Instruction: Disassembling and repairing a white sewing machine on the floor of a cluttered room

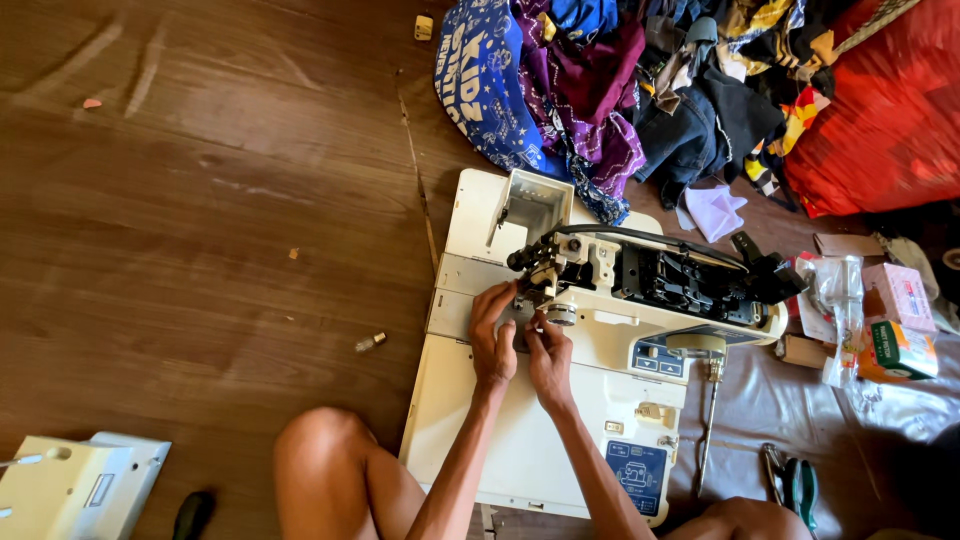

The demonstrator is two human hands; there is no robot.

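Observation:
A cream sewing machine (520, 440) lies on the wooden floor with its top cover off, so its black inner mechanism (680, 275) shows. My left hand (492, 335) rests on the machine bed at the needle end, fingers curled against the metal parts there. Beside it, my right hand (550, 355) pinches a small round metal part (560, 315) under the machine's head. What the left fingers grip is hidden.
A heap of coloured clothes (620, 90) and a red bag (890, 110) lie beyond the machine. Small boxes (900, 320), a plastic bag and green-handled pliers (795, 485) sit at the right. A detached cream cover (75, 490) lies bottom left, a small screw-like piece (370, 342) on the floor.

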